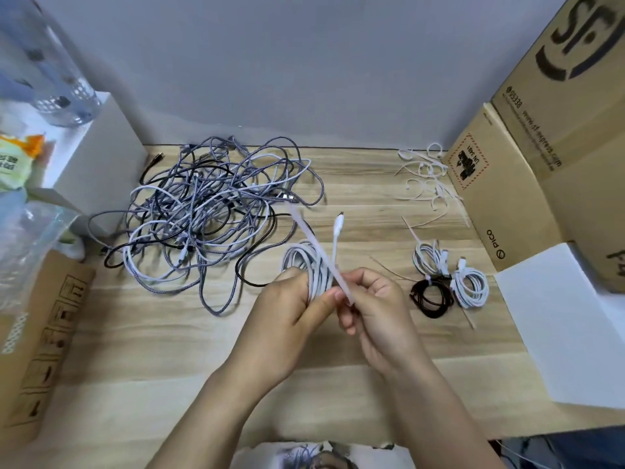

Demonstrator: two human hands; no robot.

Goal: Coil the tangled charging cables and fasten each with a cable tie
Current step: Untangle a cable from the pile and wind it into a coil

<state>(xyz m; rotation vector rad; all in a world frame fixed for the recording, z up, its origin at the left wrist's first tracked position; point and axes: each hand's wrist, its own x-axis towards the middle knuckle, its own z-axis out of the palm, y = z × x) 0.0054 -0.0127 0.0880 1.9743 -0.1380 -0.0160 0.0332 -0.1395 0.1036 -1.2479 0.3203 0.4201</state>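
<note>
A: While my left hand [291, 309] grips the white coil [309, 265] above the table [169, 350], what does the right do?

B: My right hand [375, 306] pinches the tie [319, 252] near its lower end; the strap slants up and left across the coil, and one plug [337, 226] stands free above.

A: How is this step done well?

B: In my judgement, I keep the loops squeezed flat so none springs out, pass the tie through the coil's centre, then feed tip into head and draw it snug, not crushing.

A: And the rest?

B: The tangle [209, 211] lies to the left, untouched; three tied coils [449, 279] sit to the right, near spare ties [426, 174].
</note>
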